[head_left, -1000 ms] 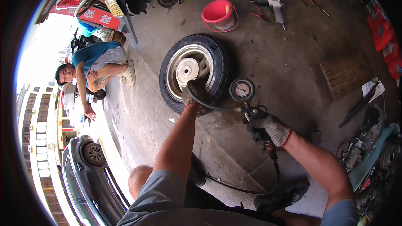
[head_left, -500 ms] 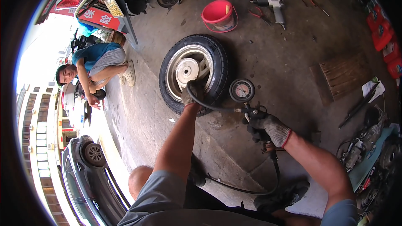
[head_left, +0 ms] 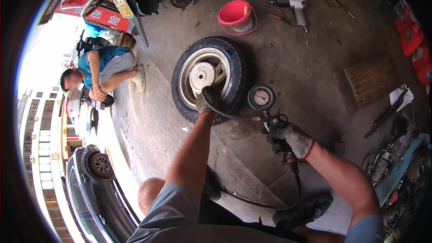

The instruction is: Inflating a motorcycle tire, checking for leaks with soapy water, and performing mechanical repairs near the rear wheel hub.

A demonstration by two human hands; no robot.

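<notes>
A wheel with a black tyre and a pale metal rim lies on the concrete floor ahead of me. My left hand, in a grey knit glove with dark palm, is closed on the end of a black air hose at the near side of the rim. Its fingertips and the hose end are partly hidden. My gloved right hand grips a tyre inflator to the right of the wheel. A round dial gauge tops the inflator, and a supply hose curves down from it towards my feet.
Beyond the wheel stands a red bucket, with pliers and an impact wrench beside it. A wooden board and scattered parts lie right. A person squats left, near a parked dark car.
The squatting person has drawn an outstretched arm in, hands now together by the knees. My hands, the inflator and the wheel keep their places; the view has shifted very slightly.
</notes>
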